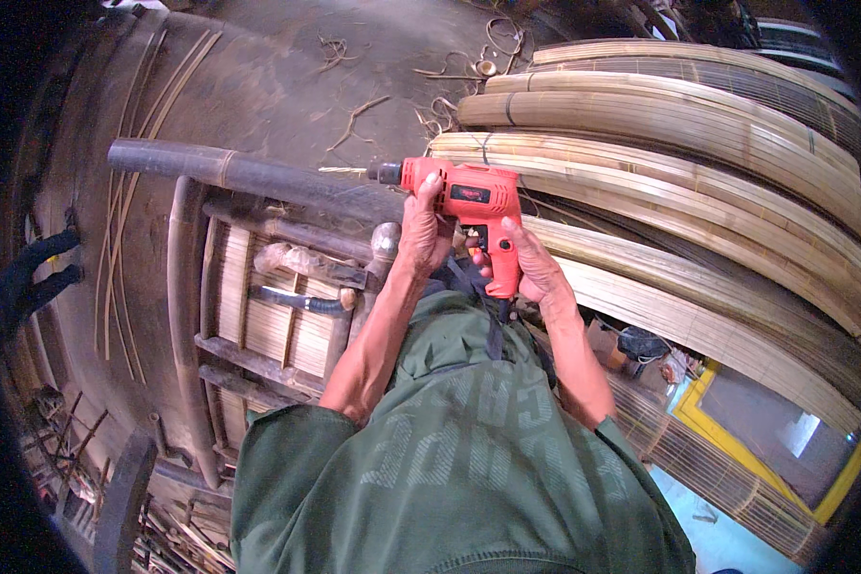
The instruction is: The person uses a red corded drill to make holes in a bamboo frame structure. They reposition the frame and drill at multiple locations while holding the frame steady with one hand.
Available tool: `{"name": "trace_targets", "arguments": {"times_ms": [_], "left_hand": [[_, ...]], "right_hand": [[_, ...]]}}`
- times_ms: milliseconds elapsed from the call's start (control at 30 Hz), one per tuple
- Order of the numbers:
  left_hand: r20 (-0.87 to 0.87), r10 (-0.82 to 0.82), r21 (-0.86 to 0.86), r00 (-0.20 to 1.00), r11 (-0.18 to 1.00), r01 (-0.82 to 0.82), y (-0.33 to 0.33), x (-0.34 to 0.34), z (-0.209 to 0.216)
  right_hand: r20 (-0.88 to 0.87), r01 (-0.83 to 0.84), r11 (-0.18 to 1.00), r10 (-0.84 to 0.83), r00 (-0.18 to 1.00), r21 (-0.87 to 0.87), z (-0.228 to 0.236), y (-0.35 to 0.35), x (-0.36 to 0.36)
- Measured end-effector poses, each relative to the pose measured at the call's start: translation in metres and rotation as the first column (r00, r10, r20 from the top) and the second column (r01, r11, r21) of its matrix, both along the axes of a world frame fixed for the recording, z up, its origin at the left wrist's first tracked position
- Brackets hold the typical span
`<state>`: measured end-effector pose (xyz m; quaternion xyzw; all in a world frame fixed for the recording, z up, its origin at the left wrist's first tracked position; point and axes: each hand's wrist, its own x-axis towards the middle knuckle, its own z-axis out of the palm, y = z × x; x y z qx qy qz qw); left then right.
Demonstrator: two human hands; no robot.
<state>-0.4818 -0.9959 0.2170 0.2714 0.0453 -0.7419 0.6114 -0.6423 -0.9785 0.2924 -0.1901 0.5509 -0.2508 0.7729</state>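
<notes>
A red power drill [483, 191] with a black chuck [386, 172] is held up in front of my body, lying sideways with its thin bit [342, 170] pointing left. My left hand [425, 228] is closed round the front of the drill body, its thumb on the near side. On the pistol grip, my right hand [538, 268] is wrapped, with fingers by the black trigger. A dark cord leaves the bottom of the grip and is lost against my clothes. Below and left of the drill, a dark bamboo pole [258, 172] forms the top of a bamboo frame [184, 287].
Rolled bamboo blinds [660, 153] are piled at the right. On the frame lie a clear plastic bundle [297, 260] and a dark tube-shaped thing [301, 300]. Long thin strips [124, 239] and curled scraps [359, 120] lie on the floor. A yellow-edged panel [737, 450] stands lower right.
</notes>
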Motion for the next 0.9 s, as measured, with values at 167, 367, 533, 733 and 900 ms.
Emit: {"name": "trace_targets", "arguments": {"times_ms": [167,367,533,733,900], "left_hand": [[-0.188,-0.195,-0.099,0.963,0.979,0.179,-0.002,0.003,0.013],[0.083,-0.330,0.095,0.940,0.942,0.323,0.025,-0.025,0.001],[0.086,-0.365,0.055,0.927,0.931,0.362,0.031,-0.025,0.009],[0.272,-0.357,0.144,0.894,0.933,0.329,0.037,-0.037,-0.010],[0.342,-0.352,0.135,0.871,0.936,0.326,0.042,-0.030,-0.002]], "right_hand": [[-0.071,0.062,0.998,-0.064,0.995,-0.033,0.000,0.001,0.003],[-0.133,0.183,0.981,-0.190,0.973,-0.064,-0.018,0.001,-0.002],[-0.163,0.166,0.975,-0.190,0.968,-0.151,-0.025,0.008,-0.007],[-0.300,0.074,0.977,-0.133,0.945,-0.199,-0.020,0.009,-0.001],[-0.477,-0.120,0.952,-0.031,0.878,-0.283,-0.018,0.015,0.001]]}}
